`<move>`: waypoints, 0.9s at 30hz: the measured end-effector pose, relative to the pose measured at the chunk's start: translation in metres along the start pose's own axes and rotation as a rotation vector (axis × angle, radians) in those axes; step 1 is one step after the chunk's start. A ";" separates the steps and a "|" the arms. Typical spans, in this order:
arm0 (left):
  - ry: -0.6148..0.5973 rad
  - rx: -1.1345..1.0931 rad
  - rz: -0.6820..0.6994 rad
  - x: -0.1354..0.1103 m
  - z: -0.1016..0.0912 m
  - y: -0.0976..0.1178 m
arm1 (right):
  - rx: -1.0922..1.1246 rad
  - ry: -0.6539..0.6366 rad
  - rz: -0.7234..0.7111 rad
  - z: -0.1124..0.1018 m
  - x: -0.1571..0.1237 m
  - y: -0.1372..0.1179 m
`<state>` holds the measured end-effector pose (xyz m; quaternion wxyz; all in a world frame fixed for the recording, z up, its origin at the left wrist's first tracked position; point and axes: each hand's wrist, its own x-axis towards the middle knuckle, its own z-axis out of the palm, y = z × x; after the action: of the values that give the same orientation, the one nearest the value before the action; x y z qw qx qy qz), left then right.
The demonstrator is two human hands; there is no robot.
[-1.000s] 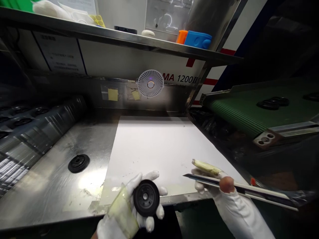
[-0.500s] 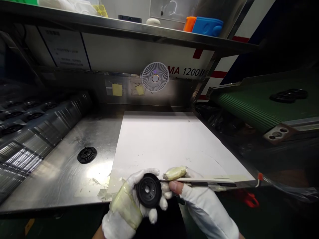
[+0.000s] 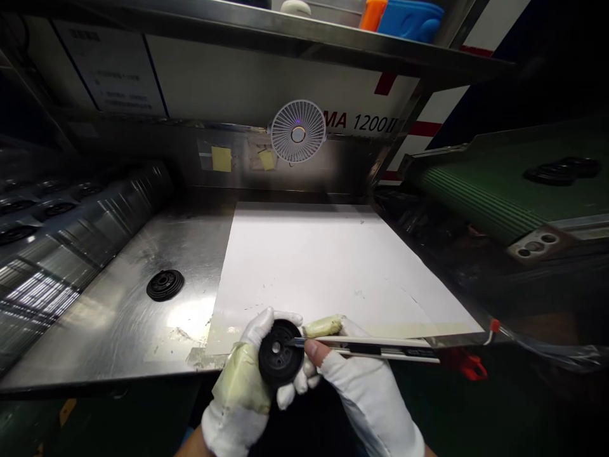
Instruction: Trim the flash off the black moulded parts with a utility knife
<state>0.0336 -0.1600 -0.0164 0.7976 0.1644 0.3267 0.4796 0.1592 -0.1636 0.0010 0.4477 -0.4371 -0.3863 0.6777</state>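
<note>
My right grip (image 3: 340, 368) is closed on a slim cutter (image 3: 375, 350), the bare thumb laid along its blade end, and my left grip (image 3: 242, 374) is cupped around the black disc (image 3: 273, 368), gloved fingers curled about its rim. The relation that matters lies between these two: the disc is directly left of my right grip, its round face turned up towards me, and the cutter's long axis runs nearly level from right to left, so the blade points across the right part of that face towards the central hub. Whether the edge touches the rubber or sits just above it, I cannot tell. The left grip is the nearer to the disc, since it carries it; the right reaches it only through the blade. Both are at the near edge of the white sheet (image 3: 299, 266), which covers part of the metal surface (image 3: 195, 235). Farther left, well apart from my hands, a second black part (image 3: 164, 287) lies on bare metal. Far right, more dark parts (image 3: 561, 171) rest on a green belt (image 3: 485, 197).
</note>
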 end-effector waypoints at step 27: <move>0.024 0.090 0.008 -0.004 0.003 0.002 | 0.042 -0.012 0.154 0.003 -0.002 -0.002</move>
<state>0.0330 -0.1624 -0.0109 0.7836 0.1956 0.3566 0.4697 0.1571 -0.1653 0.0041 0.4010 -0.4521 -0.3398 0.7207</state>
